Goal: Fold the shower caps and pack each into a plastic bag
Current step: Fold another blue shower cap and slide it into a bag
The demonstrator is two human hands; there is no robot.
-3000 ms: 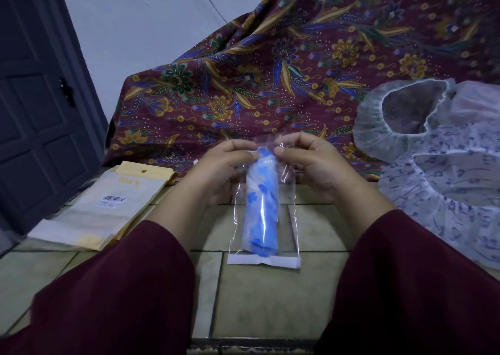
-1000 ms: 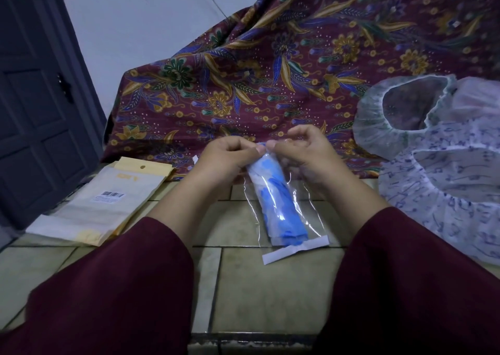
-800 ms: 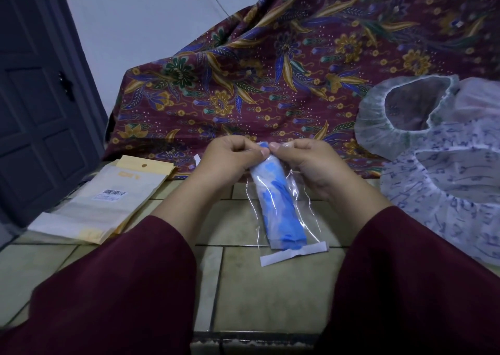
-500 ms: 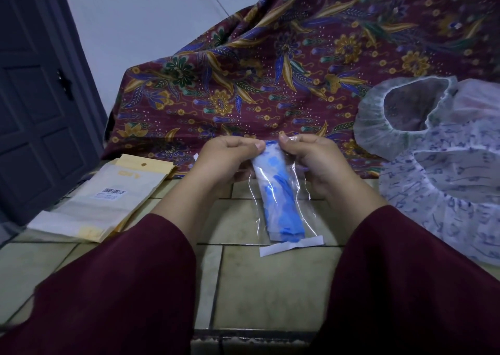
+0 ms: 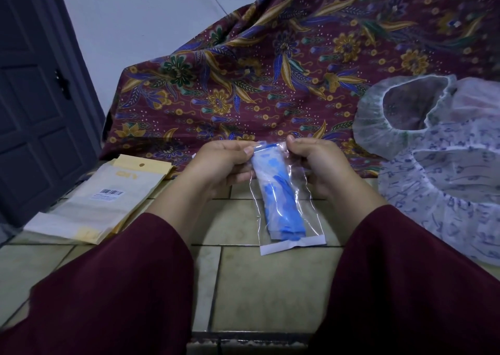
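Floor: pale tiled floor (image 5: 270,287) with dark grout lines, under both forearms.
Backdrop: maroon batik cloth (image 5: 284,70) with gold and blue flowers, draped just beyond the fingertips; a dark panelled door (image 5: 35,111) stands far off to the left.
Left hand (image 5: 219,165): thumb and fingers curled, pinching the upper left corner of the plastic bag (image 5: 286,200).
Right hand (image 5: 319,165): thumb and fingers curled, pinching the bag's upper right corner, so the bag's top edge stretches between the two pinches.
Plastic bag: clear, hanging down from the fingers towards the wearer, slightly slanted; its white strip (image 5: 293,245) sits at the low end, near the tiles.
Folded shower cap (image 5: 278,200): blue and white roll inside the bag, its top end just between the two thumbs.
Loose shower caps (image 5: 446,170): white, blue-printed heap, well to the right of the right hand.
Flat packets (image 5: 102,203): yellow and white stack with a barcode, left of the left hand.
Sleeves (image 5: 121,287): dark red, covering both forearms.
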